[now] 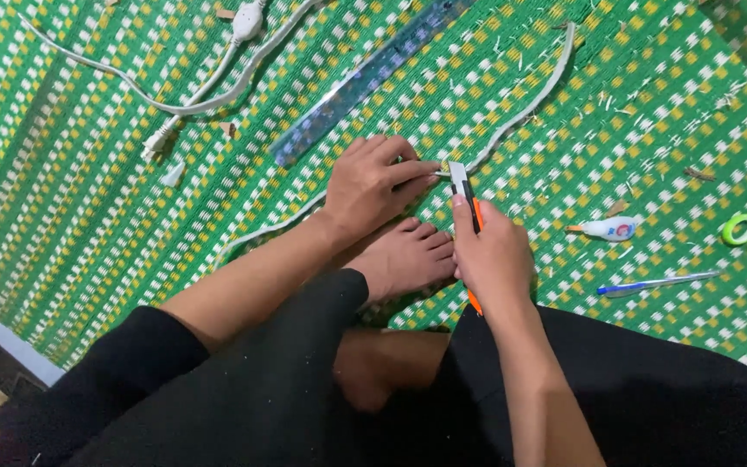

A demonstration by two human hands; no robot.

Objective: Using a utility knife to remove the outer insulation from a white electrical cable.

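White strip (525,108) lay curved across green mat, pinned near its middle; orange cutter (469,203) stood tilted, blade touching strip

One head-worn view looks steeply down, close over the woven mat (88,173), seemingly tilted.

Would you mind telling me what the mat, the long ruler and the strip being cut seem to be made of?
The mat looks like woven plastic or straw: green, white and yellow strands in a tight grid. The ruler seems clear plastic, glossy and see-through. The strip looks like pale, flexible plastic or rubber, since it curves; the left hand pins it while the right hand holds an orange utility knife.
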